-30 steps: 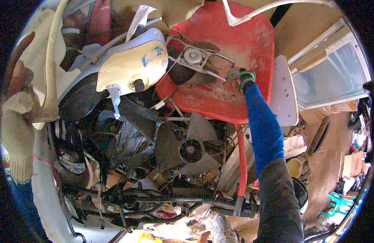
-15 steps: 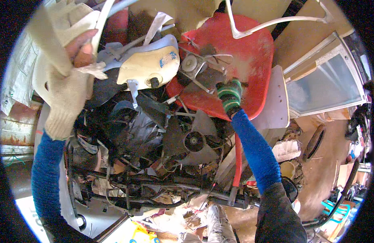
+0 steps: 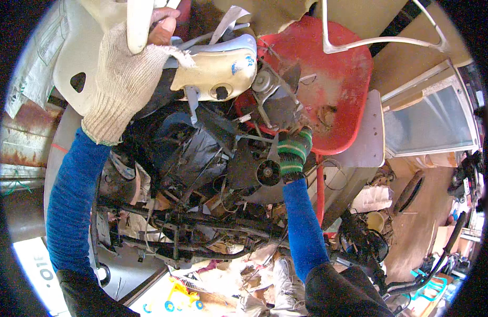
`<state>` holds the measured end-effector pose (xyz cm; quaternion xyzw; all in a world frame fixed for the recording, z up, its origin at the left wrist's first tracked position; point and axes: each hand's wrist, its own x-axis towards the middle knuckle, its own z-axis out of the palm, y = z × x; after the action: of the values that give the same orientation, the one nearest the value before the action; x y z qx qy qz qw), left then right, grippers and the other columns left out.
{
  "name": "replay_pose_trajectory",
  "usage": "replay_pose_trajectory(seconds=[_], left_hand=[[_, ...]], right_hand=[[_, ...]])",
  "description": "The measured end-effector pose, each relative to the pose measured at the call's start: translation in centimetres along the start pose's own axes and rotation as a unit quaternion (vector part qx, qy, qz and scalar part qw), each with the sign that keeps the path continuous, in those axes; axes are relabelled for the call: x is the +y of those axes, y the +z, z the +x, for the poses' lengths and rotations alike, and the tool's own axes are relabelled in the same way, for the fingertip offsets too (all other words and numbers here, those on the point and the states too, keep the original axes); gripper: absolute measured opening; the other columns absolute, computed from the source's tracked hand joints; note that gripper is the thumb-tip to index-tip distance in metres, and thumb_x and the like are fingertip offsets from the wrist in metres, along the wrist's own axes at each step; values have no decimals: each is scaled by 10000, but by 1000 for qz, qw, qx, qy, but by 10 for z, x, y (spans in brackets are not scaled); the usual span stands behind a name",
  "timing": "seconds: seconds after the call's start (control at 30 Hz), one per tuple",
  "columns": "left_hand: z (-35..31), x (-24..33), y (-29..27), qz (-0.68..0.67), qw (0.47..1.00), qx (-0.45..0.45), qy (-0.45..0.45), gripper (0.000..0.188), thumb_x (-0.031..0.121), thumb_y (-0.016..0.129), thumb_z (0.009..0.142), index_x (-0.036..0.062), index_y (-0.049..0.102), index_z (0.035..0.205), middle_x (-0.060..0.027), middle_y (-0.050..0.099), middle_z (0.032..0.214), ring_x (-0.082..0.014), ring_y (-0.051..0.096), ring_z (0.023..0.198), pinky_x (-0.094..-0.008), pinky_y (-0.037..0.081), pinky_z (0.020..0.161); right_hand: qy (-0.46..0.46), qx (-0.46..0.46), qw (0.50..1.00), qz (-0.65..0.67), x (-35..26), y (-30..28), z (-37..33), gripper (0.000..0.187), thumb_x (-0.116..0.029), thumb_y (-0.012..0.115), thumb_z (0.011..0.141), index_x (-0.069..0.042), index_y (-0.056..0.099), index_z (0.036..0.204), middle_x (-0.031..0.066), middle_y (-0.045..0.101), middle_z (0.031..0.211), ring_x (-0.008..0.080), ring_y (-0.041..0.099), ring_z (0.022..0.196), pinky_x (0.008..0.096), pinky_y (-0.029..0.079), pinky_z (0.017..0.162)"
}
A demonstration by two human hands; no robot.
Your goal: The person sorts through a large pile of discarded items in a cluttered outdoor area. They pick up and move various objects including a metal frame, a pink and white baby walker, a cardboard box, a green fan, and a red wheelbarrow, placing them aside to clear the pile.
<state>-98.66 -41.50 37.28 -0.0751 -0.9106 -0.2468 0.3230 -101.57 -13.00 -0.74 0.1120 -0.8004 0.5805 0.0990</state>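
Note:
My left hand (image 3: 122,84), in a cream knitted glove with bare fingertips showing, is closed around a white bar (image 3: 140,26). A pale plastic sheet or seat with a dark hole (image 3: 64,68) lies beside it. My right hand (image 3: 294,150), in a green striped glove, is at the near edge of a red tray (image 3: 339,79). Its fingers are curled, and what they hold is hidden. Just left of it is a dark fan (image 3: 268,171). A dusty grey metal part with a round motor-like piece (image 3: 263,82) lies across the tray's left side.
A cream and blue plastic housing (image 3: 212,74) lies between my hands. Below it are black plastic sheeting (image 3: 186,153) and dark metal tubes (image 3: 212,232). A white tubular frame (image 3: 386,39) stands over the tray. At right is a framed glass pane (image 3: 429,121). A yellow toy (image 3: 180,296) is low down.
My right hand has drawn back from inside the red tray toward its near edge beside the fan. My left hand, with the white bar, has moved right and slightly up. The view has shifted a little.

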Motion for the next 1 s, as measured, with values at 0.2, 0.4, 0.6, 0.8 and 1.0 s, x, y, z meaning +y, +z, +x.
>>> replay_pose_trajectory(seconds=[0.2, 0.4, 0.6, 0.8, 1.0], left_hand=[[-8, -1, 14, 1, 999, -1, 34, 229, 185, 698, 957, 32, 730, 1125, -100, 748, 966, -178, 695, 896, -331, 544, 816], [-9, -2, 17, -41, 998, -1, -51, 245, 54, 677, 957, 8, 712, 1195, -53, 729, 1064, -133, 640, 1025, -311, 515, 923], [-9, -6, 24, -108, 984, -17, -138, 261, 164, 681, 999, 18, 710, 1213, -87, 755, 1080, -144, 688, 1007, -317, 556, 877], [-11, -8, 23, -120, 984, -31, -128, 293, 158, 657, 988, -2, 699, 1230, -105, 748, 1092, -155, 691, 1023, -320, 552, 904], [-8, -4, 17, -65, 993, -41, -84, 330, 58, 646, 936, -10, 690, 1256, -88, 727, 1138, -146, 663, 1066, -309, 533, 927]], right_hand=[[42, 155, 979, -122, -120, -76, -38, 329, -238, 648, 918, -58, 571, 1183, 117, 651, 972, 228, 615, 779, 357, 531, 675], [-96, 191, 913, -347, -186, -187, -48, 434, -196, 800, 777, 35, 582, 1072, 142, 631, 855, 305, 643, 796, 419, 524, 716], [-173, 212, 843, -463, -222, -307, -5, 298, -183, 794, 786, -55, 608, 980, 108, 598, 782, 344, 616, 735, 435, 493, 661], [-196, 86, 716, -665, -318, -443, 56, 244, -355, 729, 861, -136, 716, 967, 109, 691, 917, 303, 686, 846, 413, 540, 749], [-161, 90, 744, -642, -366, -490, 43, 227, -300, 725, 860, -91, 740, 948, 133, 730, 922, 303, 706, 880, 409, 538, 760]])
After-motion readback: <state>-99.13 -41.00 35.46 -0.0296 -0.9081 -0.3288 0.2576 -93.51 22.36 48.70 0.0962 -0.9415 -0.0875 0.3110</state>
